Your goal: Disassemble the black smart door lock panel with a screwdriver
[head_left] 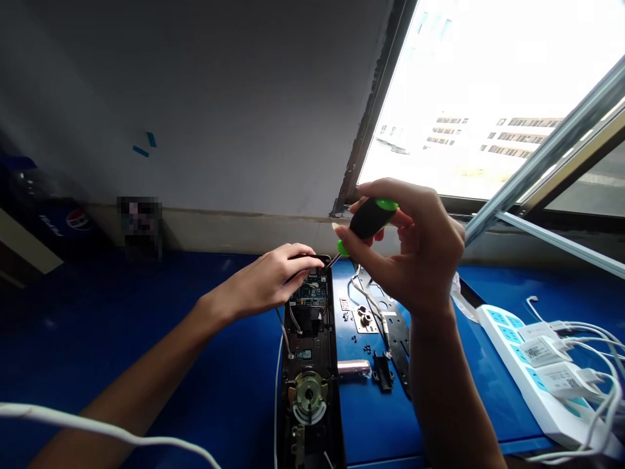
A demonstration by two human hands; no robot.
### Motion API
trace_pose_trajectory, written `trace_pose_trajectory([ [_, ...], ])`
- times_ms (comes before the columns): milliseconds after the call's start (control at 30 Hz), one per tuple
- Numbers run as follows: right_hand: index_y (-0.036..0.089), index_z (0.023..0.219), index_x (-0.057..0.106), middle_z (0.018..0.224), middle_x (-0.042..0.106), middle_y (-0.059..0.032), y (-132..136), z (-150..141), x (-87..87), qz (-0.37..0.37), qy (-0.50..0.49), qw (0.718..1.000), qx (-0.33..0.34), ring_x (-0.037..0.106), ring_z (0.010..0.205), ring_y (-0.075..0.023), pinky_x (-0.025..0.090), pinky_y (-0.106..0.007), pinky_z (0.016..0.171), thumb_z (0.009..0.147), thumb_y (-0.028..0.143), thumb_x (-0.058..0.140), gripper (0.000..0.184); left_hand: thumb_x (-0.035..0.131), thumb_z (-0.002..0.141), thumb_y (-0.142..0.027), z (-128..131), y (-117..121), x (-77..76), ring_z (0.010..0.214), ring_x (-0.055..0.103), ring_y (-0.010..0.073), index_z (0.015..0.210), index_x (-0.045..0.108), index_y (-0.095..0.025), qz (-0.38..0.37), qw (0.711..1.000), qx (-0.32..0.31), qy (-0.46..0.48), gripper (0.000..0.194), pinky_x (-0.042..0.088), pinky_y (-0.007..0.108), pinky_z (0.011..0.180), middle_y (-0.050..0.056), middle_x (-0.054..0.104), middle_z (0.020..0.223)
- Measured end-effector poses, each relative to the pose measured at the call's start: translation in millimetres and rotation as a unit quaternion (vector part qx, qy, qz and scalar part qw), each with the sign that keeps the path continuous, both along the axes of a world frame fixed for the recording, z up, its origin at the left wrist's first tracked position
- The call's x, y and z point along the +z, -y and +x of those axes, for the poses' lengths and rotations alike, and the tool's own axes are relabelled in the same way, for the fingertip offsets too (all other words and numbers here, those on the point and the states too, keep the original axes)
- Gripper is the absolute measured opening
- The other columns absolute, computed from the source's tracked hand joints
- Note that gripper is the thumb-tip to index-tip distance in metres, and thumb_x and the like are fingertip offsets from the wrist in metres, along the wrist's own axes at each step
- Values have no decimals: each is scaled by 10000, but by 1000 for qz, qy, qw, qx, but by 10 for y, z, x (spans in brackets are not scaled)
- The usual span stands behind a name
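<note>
A long black device housing (322, 365), opened up, lies lengthwise on the blue table in front of me. Inside its far end sits a circuit board (312, 296), and nearer to me is a round metal mechanism (309, 394). My left hand (278, 277) grips the housing's far end, index finger stretched toward the right corner and thumb over the board. A black and green screwdriver (368, 220) is in my right hand (415, 244), held between thumb and fingers. Its shaft slants down left, and the tip meets the housing's far right corner close to my left fingertip.
Right of the housing lie a black metal plate (398, 332), a square metal piece (365, 319), small screws (367, 349), a pinkish cylinder (354, 369) and a black bracket (383, 371). A white power strip (517, 371) with chargers stands farther right. A white cable (146, 441) crosses the lower left.
</note>
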State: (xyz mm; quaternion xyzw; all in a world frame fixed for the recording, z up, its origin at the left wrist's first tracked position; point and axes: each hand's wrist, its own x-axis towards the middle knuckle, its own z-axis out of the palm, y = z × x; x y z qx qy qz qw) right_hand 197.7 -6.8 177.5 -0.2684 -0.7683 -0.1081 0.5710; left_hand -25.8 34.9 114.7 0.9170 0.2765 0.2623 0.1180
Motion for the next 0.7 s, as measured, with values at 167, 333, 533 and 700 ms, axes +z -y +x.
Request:
trace_pose_trajectory([
  [167,254,1206,642,1137,730,-53,-6,21,16,10,15,1000,3,743,924,-226,688,-419,783,845,141,780,403,460,1056,-205,34,-10,-26,1291,576,225,1386,612,-281,-22,1000,-3,-5,371,505,385,1102,65,543,1463],
  [333,267,1203,634,1130,726,-51,-36,31,-8,7,4,1000,-16,743,883,-215,682,-412,764,858,175,768,382,460,1055,-210,47,-10,-21,1278,589,237,1373,627,-280,-25,1000,-5,4,366,518,400,1094,76,552,1452],
  [533,250,1036,600,931,667,-5,-37,-3,-30,29,-46,996,-73,620,598,-119,566,-315,503,810,211,803,306,470,1057,-226,44,-7,-25,1275,591,225,1388,622,-292,-38,999,-5,13,370,511,382,1098,68,559,1435],
  [700,253,928,501,730,587,47,-18,-96,-24,10,-106,985,-136,622,570,-141,471,-285,428,778,254,804,338,479,1053,-234,63,32,-21,1276,588,224,1356,647,-295,-56,998,5,27,352,510,371,1099,58,564,1427],
])
